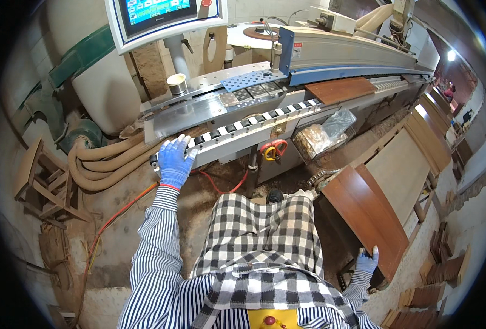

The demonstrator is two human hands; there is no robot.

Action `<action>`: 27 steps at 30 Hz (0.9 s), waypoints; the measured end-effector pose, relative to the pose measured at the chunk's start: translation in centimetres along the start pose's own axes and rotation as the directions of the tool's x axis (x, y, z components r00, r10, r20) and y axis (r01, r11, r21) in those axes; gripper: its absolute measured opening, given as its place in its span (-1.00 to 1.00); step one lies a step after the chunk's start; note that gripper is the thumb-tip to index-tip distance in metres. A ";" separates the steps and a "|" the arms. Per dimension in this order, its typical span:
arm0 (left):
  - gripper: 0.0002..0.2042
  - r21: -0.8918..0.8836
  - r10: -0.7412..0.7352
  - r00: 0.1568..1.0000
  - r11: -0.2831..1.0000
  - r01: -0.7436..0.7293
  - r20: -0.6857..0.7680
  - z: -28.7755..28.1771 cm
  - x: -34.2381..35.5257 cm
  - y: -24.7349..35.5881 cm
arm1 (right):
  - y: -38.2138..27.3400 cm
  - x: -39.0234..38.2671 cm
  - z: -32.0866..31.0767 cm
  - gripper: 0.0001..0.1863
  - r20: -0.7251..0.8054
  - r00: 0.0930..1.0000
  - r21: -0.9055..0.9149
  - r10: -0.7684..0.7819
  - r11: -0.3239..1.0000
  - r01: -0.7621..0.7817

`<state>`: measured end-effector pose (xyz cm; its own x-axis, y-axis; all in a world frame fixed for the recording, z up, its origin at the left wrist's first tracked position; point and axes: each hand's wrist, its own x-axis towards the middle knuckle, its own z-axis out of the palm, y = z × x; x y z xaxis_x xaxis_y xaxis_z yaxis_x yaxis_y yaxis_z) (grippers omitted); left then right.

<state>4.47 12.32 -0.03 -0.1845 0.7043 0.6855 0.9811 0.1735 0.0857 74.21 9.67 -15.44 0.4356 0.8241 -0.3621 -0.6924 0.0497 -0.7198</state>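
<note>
My left hand (175,160), in a blue and white glove, rests with fingers spread on the near end of the roller rail (237,130) of a long edge-banding machine (352,52). Down at the right, my gloved right hand (367,263) is at the near edge of a reddish-brown wooden panel (358,214). Its thumb lies over the panel's edge, and some fingers are hidden. This panel overlaps another brown one on a low stand. Farther along the machine, a separate brown panel (341,89) lies under the blue-edged beam.
A touch screen (158,12) stands at the upper left, above a small round tin (176,84). Thick hoses (97,167) and a wooden stool (48,178) are at the left. A red and yellow handwheel (273,150) and a bin of scraps (319,137) sit below the rail. Panels are stacked (445,266) at the right.
</note>
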 end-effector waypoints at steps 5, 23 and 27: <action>-0.55 -0.010 -0.021 0.998 1.000 0.022 0.056 -0.8 -1.2 -0.6 | 0.8 -2.2 4.0 -0.67 0.145 0.989 0.020 -0.009 1.000 0.006; -0.36 0.068 0.024 0.976 0.997 -0.040 0.216 -10.2 -6.7 4.4 | 15.7 -11.4 35.6 -0.83 0.707 0.423 -0.399 0.566 0.814 -0.422; -0.33 0.159 -0.108 0.978 0.984 0.080 0.180 -10.6 -7.0 2.3 | 17.7 -13.2 40.0 -0.77 0.617 0.454 -0.457 0.643 0.762 -0.458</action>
<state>8.67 0.51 3.01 -0.2972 0.7938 0.5307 0.9414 0.3366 0.0237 33.18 22.21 0.30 -0.6023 0.7540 -0.2620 -0.4643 -0.5979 -0.6534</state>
